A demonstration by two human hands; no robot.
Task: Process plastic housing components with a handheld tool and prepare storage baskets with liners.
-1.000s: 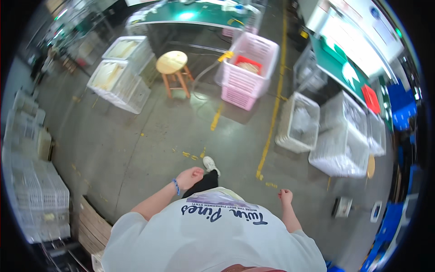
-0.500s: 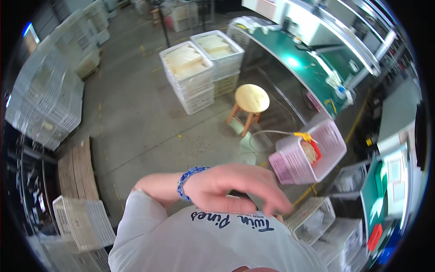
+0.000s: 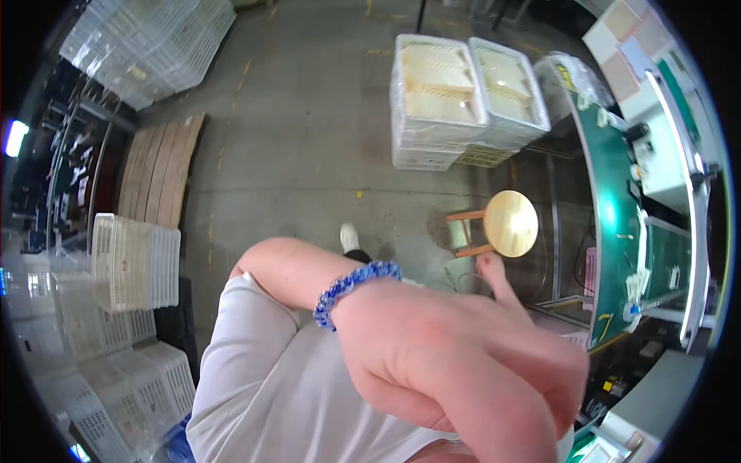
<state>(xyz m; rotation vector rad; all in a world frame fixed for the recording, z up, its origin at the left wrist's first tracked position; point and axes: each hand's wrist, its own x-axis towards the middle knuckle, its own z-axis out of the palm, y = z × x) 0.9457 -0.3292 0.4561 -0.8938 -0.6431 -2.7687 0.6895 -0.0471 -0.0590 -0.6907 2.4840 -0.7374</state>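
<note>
My left hand (image 3: 455, 347), wearing a blue beaded bracelet (image 3: 356, 289) at the wrist, is raised close in front of my white shirt (image 3: 309, 378). Its back faces up and the fingers bend down toward the lower edge, where their tips are hidden. Farther off, beyond the left hand, my right hand (image 3: 490, 266) shows small with its fingers curled in. It is at the near edge of a round wooden stool (image 3: 511, 224), by one of its legs; whether it touches the stool or holds anything, I cannot tell.
Wrapped white crates (image 3: 436, 147) stand beyond the stool. A green-topped workbench (image 3: 610, 247) runs along the right. At left are a wooden pallet (image 3: 158, 170), a white crate (image 3: 135, 262) and stacked crates (image 3: 166, 46). My white shoe (image 3: 349, 235) shows on the floor.
The view has swung, so stool and crates appear farther right. My left hand has come closer and looks larger. My right hand has come into sight by the stool; the pink baskets are mostly hidden.
</note>
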